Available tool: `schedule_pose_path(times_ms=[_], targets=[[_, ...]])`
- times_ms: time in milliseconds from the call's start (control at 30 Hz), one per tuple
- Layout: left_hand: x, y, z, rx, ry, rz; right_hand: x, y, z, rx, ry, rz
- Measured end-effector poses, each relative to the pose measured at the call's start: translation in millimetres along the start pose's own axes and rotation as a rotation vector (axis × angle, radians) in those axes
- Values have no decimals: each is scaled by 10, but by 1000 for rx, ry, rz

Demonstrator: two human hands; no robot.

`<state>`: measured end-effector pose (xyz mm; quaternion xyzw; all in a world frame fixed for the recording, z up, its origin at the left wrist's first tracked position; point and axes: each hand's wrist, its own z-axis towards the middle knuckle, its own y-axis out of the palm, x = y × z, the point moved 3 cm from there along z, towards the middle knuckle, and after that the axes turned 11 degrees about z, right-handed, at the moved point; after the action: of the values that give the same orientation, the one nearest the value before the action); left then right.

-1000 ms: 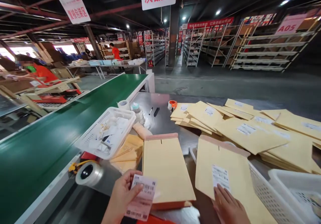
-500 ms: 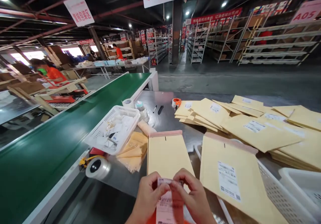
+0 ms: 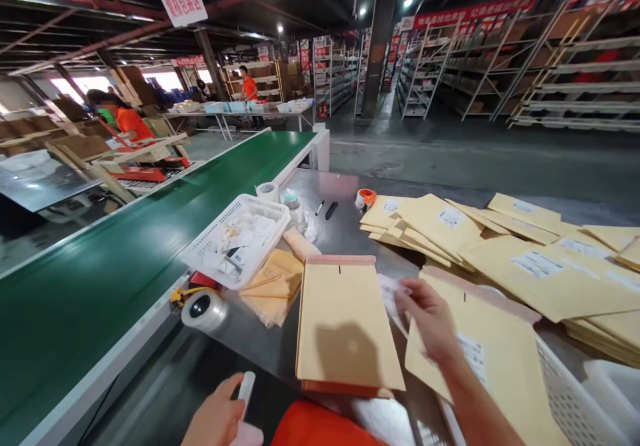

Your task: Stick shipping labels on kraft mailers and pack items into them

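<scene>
I have the paper slip (image 3: 387,293) right of centre, between the stack of padded mailers (image 3: 337,299) and the labelled mailer (image 3: 505,346). My right hand (image 3: 430,316) pinches its right side between thumb and fingers; blur hides the print. I judge it nearly weightless and limp, quick to curl or crease, so I'd want a light hold at an edge or corner, with a second pinch opposite to keep it flat. My left hand (image 3: 215,413), at the bottom left of centre, is closed round a narrow white piece (image 3: 246,389) that I can't identify.

The mailers should be light and a little springy, best taken by both side edges; a stack could slide apart if I lift only the top. More mailers (image 3: 500,253) lie heaped at the right on the dark surface (image 3: 345,233). Left of the stack sit a perforated white basket (image 3: 265,249) and a clear tape roll (image 3: 210,309), beside the green conveyor belt (image 3: 125,266).
</scene>
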<state>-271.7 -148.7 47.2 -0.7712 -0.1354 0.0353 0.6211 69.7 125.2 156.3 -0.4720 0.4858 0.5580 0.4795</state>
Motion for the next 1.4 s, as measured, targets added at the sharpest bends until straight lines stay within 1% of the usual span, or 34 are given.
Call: schedule_pose_path(times_ms=[33,67,100,167,200,233,267,333,400,467,500,533,567,600,633,667,700,733,767,800,867,900,933,967,1000,1067,1100,1133,1167,1233,1267,1333,1367,1400], targets=[[-10,3,24,41,25,45,221,126,-15,-139,39,-74],[51,-3,74,58,72,77,434,253,-41,-238,51,-148],[171,-15,148,51,131,90,630,368,-71,-290,55,-201],[529,-35,339,-46,278,50,944,562,-127,-342,54,-288],[728,-56,444,-66,351,7,1055,632,-149,-351,55,-326],[918,-70,542,-99,424,-24,1138,683,-168,-359,54,-372],[1077,-72,634,-149,463,-32,1195,716,-184,-362,48,-425],[1282,-63,775,-232,458,-15,1257,746,-214,-360,27,-538],[1358,-48,845,-286,424,-4,1298,759,-269,-357,5,-628],[1360,-46,862,-287,407,-15,1351,772,-370,-321,-53,-734],[1351,-49,860,-278,405,-19,1383,775,-438,-272,-115,-817],[1343,-54,856,-263,407,-22,1418,782,-519,-222,-209,-915],[1337,-58,851,-255,408,-23,1458,796,-608,-198,-333,-1015],[1335,-58,846,-259,409,-23,1504,821,-700,-225,-486,-1095],[1337,-54,841,-279,409,-23,1559,848,-782,-307,-642,-1143],[1340,-49,837,-304,403,-22,1619,870,-841,-432,-774,-1152],[1344,-46,833,-328,393,-22,1674,878,-862,-568,-871,-1143],[1347,-44,829,-350,383,-23,1717,870,-835,-675,-917,-1134],[1349,-46,824,-363,373,-23,1743,849,-753,-720,-907,-1142],[1353,-53,820,-366,366,-26,1754,820,-631,-701,-850,-1170],[1362,-68,811,-377,358,-26,1745,750,-371,-547,-681,-1242],[1368,-73,809,-386,352,-26,1733,720,-290,-460,-615,-1269],[1374,-73,808,-398,344,-26,1723,705,-270,-410,-591,-1280],[1380,-68,811,-411,332,-30,1717,708,-315,-422,-615,-1272],[1384,-60,817,-418,319,-36,1717,725,-418,-493,-674,-1248],[1382,-35,836,-418,296,-50,1722,763,-717,-726,-801,-1166],[1376,-27,844,-408,292,-61,1715,772,-857,-837,-822,-1126],[1363,-30,849,-392,290,-79,1696,773,-958,-917,-797,-1098],[1342,-50,847,-367,281,-109,1658,770,-1008,-958,-730,-1085],[1276,-161,811,-298,247,-212,1534,767,-988,-1018,-537,-1058],[1233,-261,776,-245,223,-285,1448,768,-939,-1042,-440,-1027],[1139,-530,671,-127,179,-456,1246,779,-817,-1061,-294,-923],[1098,-682,609,-73,173,-548,1142,786,-759,-1050,-253,-860],[1068,-826,548,-39,181,-632,1042,792,-703,-1007,-236,-803]])
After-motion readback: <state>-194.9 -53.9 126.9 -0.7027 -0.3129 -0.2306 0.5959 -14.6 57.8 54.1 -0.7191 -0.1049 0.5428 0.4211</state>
